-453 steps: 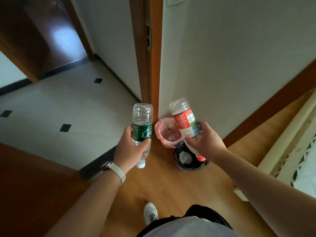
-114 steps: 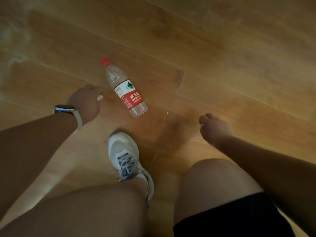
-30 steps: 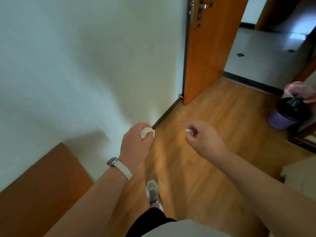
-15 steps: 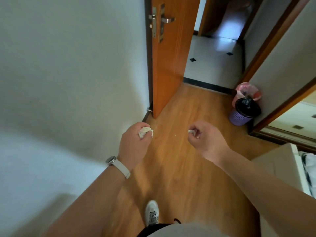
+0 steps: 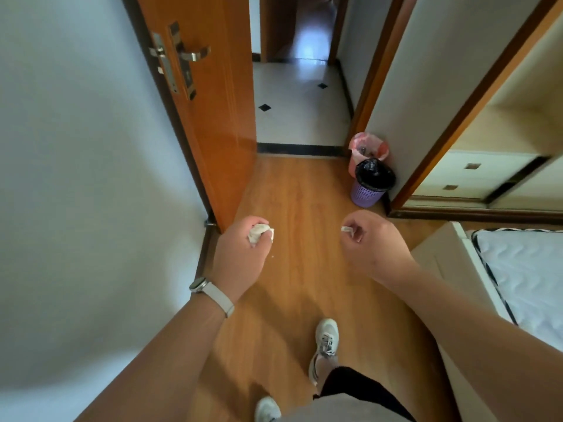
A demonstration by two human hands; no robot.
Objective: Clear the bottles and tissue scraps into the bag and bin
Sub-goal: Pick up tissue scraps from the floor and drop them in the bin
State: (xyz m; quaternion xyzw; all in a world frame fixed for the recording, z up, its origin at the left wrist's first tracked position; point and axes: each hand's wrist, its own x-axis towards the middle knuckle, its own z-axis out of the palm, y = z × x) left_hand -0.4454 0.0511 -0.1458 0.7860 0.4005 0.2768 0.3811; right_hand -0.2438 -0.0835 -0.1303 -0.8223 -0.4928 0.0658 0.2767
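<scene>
Head cam: left hand (image 5: 240,257) curled tight round a crumpled tissue wad (image 5: 259,233), poking out btwn thumb & forefinger. Right hand (image 5: 373,243) pinches a smaller tissue scrap (image 5: 346,229) at the fingertips. Both scraps look feather-light, soft, prone to tear or flutter, so keep the pinch closed. Bin (image 5: 370,187) & pink bag (image 5: 367,149) sit well ahead of the right fingers, by the wall.

left hand (image 5: 240,257): fisted, centre-left of frame, forearm extended | right hand (image 5: 373,242): fisted, centre-right, forearm extended
</scene>
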